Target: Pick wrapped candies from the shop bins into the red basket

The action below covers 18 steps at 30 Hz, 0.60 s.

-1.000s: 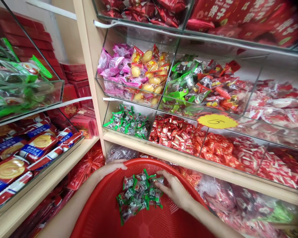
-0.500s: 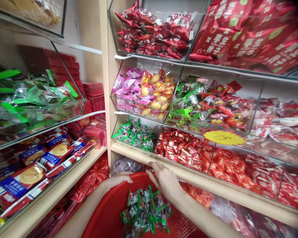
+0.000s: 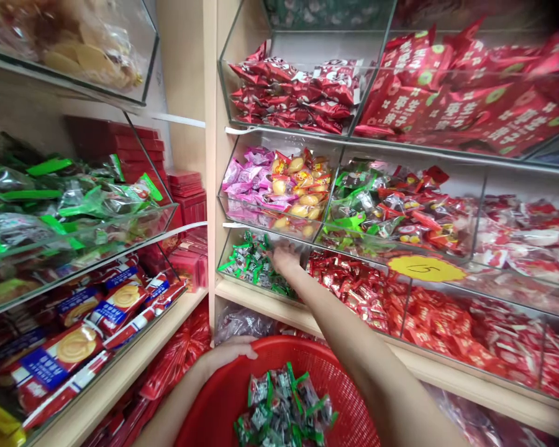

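Observation:
My left hand (image 3: 230,352) grips the far rim of a red plastic basket (image 3: 335,379) held low in front of me. A heap of small green-and-clear wrapped candies (image 3: 284,410) lies inside the basket. My right hand (image 3: 285,256) reaches into the clear bin (image 3: 261,261) that holds the same green wrapped candies, on the lowest glass row of the shelf. Its fingers are down among the candies and hidden behind the bin's front wall.
Clear bins fill the wooden shelf: red candies (image 3: 345,282) right of the green bin, pink and yellow sweets (image 3: 279,186) above, red packets (image 3: 302,87) on top. A yellow price tag (image 3: 426,269) sticks to a bin front. Left shelves hold biscuit packs (image 3: 74,341).
My right hand left the candy heap in the basket, rose past the shelf edge and went into the green candy bin. My view tilted upward. The left hand kept its hold.

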Each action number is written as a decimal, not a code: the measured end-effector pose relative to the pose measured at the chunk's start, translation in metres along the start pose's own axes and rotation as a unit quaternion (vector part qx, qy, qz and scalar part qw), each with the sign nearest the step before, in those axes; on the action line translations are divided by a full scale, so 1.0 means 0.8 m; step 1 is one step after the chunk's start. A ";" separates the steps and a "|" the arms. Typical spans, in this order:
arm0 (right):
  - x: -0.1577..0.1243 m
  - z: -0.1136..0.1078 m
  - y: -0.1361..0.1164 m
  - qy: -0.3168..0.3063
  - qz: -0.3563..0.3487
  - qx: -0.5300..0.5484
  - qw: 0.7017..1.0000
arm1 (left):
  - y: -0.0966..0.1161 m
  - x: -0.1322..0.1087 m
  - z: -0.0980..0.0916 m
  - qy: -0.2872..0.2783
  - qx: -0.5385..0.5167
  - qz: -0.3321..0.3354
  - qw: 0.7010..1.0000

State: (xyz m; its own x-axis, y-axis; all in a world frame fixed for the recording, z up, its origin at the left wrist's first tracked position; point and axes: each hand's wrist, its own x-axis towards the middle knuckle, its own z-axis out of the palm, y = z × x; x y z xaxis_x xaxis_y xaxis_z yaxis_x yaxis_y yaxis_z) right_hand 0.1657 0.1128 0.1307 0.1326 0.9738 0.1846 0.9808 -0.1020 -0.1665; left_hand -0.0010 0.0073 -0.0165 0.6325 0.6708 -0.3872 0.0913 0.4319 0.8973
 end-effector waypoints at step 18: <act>0.042 0.034 0.018 -0.134 -0.037 0.021 0.990 | -0.004 -0.001 -0.003 -0.024 -0.034 0.015 0.999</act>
State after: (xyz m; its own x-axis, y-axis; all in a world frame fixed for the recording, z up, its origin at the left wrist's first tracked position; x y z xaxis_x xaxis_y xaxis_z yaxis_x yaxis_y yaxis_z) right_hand 0.1806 0.1492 0.1081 0.0125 0.9978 -0.0651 0.9788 -0.0255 -0.2033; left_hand -0.0032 0.0067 -0.0199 0.6698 0.6556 -0.3487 0.0212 0.4525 0.8915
